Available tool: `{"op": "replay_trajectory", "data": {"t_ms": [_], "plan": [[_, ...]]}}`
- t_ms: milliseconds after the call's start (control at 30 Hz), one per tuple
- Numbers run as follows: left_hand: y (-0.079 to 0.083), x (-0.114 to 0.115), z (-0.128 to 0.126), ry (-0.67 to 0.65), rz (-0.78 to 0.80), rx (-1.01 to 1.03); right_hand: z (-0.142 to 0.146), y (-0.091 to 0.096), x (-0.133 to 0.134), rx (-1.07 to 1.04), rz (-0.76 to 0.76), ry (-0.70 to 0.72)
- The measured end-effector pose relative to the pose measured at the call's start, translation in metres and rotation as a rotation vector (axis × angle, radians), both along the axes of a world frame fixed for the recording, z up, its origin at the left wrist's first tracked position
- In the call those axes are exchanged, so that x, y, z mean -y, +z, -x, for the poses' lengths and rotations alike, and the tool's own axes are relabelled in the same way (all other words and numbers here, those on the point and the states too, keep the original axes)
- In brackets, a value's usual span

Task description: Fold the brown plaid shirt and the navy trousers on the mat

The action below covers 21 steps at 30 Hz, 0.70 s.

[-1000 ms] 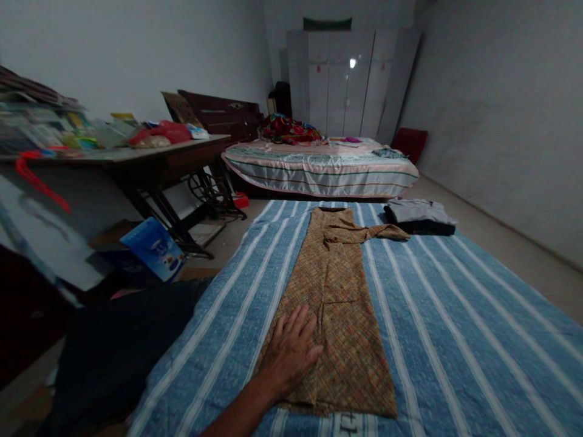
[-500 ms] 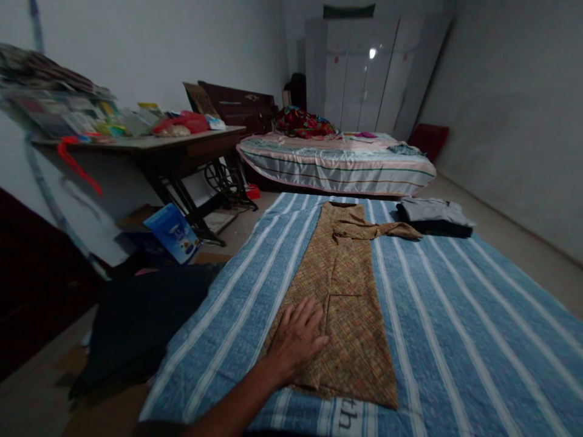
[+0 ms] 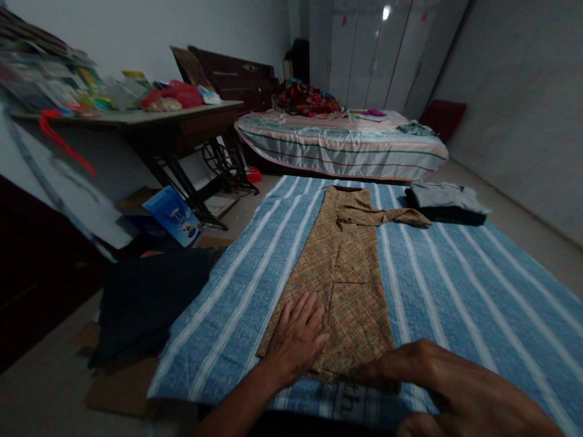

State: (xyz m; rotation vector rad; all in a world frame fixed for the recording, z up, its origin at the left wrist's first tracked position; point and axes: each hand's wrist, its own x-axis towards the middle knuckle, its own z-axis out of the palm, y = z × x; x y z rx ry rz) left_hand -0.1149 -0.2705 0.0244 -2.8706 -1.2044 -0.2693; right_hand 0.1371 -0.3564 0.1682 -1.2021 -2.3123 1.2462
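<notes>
A long brown checked garment [image 3: 350,261] lies folded lengthwise down the middle of a blue striped blanket [image 3: 455,285] on the floor. One sleeve sticks out to the right near its far end. My left hand [image 3: 296,337] rests flat and open on the garment's near left part, fingers spread. My right hand [image 3: 437,382] comes in from the lower right, its fingertips at the garment's near hem. It is dark and seen from the back, so its grip is unclear.
A stack of folded grey and black clothes [image 3: 444,203] sits at the blanket's far right. Dark cloth [image 3: 146,297] lies on the floor to the left, beside a blue box [image 3: 175,215]. A cluttered table [image 3: 150,121], a low bed [image 3: 346,145] and a wardrobe [image 3: 364,48] stand behind.
My right hand has come into view at the lower right and reached the garment's near hem. The view has tipped down a little. My left hand stays flat on the cloth.
</notes>
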Motion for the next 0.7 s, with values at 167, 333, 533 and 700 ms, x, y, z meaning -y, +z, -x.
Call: {"op": "replay_trajectory", "data": {"t_ms": [167, 333, 533, 700], "plan": [[0.008, 0.007, -0.001, -0.007, -0.01, 0.011, -0.017, -0.029, -0.014, 0.055, 0.074, -0.059], [0.007, 0.01, -0.003, 0.011, -0.006, -0.015, -0.021, -0.047, -0.023, 0.018, 0.168, -0.059], [-0.003, 0.008, 0.001, -0.003, -0.112, -0.001, -0.02, -0.061, -0.033, -0.055, 0.217, -0.057], [-0.015, 0.006, 0.011, -0.057, -0.287, 0.038, -0.032, -0.069, -0.05, -0.087, 0.224, -0.121]]}}
